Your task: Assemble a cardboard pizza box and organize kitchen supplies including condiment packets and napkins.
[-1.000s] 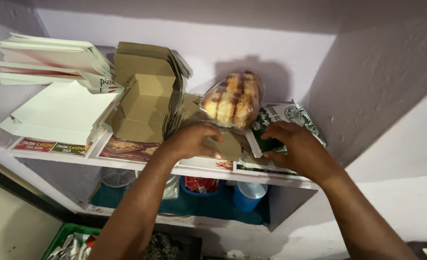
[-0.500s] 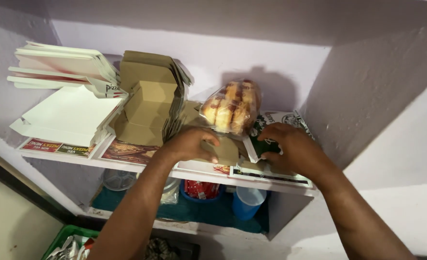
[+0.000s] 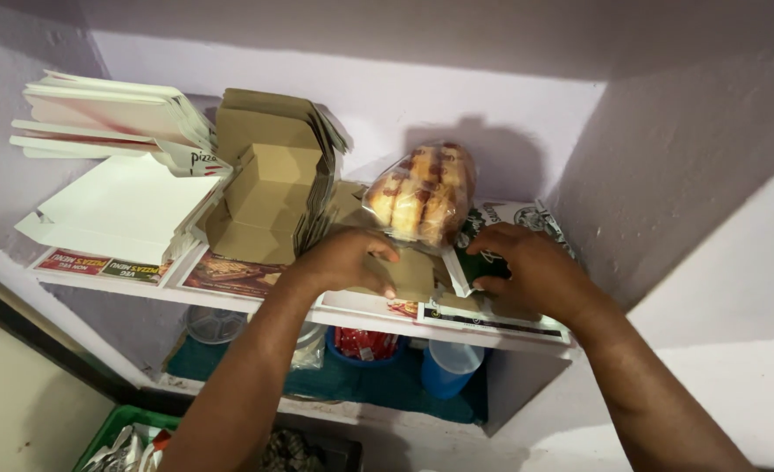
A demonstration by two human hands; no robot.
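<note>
brown corrugated cardboard fills the middle of the upper shelf (image 3: pixel 256 308): we see a stack of flat-folded brown boxes (image 3: pixel 273 183) with one open tray-shaped piece leaning against it, matte and creased. left of it sit white folded pizza boxes (image 3: pixel 112 166), smooth card with red print on the edges, piled at uneven angles. under all of this, glossy printed menu sheets (image 3: pixel 107 267) line the shelf front, red and dark panels facing out.

our left hand (image 3: pixel 348 260) lies palm down, fingers curled over a flat piece of brown card (image 3: pixel 409 275) at the shelf's centre. our right hand (image 3: pixel 527 267) grips the edge of a white and dark green flat box (image 3: pixel 514 218), fingers bent around its near corner; whether the thumb presses underneath we cannot tell. between and just behind the two hands stands a clear plastic bag of golden buns (image 3: pixel 422 192), shiny and crinkled, leaning toward the back wall.

lower shelf: a blue plastic cup (image 3: pixel 448 367), a blue tub with red sachets (image 3: pixel 365 343), and a clear plastic lid (image 3: pixel 217 323) on a teal mat. walls are rough lilac plaster.
</note>
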